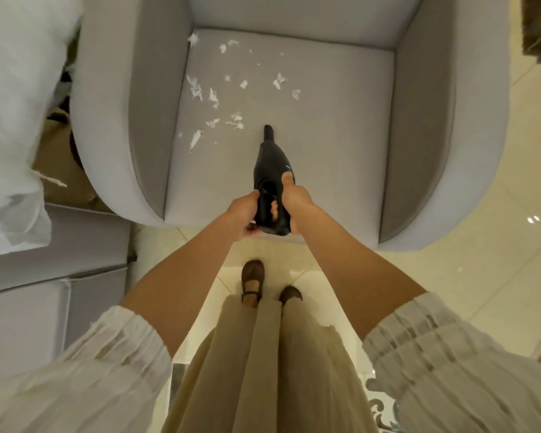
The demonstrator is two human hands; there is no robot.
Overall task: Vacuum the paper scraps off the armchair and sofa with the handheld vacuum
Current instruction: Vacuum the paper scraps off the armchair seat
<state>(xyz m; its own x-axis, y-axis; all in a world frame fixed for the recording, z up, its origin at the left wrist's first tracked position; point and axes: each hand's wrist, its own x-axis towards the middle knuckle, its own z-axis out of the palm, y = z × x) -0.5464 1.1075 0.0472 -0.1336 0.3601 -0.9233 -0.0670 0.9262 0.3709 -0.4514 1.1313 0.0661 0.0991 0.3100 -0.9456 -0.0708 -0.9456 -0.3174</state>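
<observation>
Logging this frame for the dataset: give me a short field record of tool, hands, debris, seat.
tool: black handheld vacuum, nozzle pointing at the seat, tip short of the scraps
left hand: grip on the vacuum's rear left side
right hand: fingers curled round the handle, thumb on top
debris: white paper scraps scattered over the left and middle of the cushion, none right of the nozzle
seat: grey armchair, person standing at its front edge
sofa: at left, a few small scraps on it
</observation>
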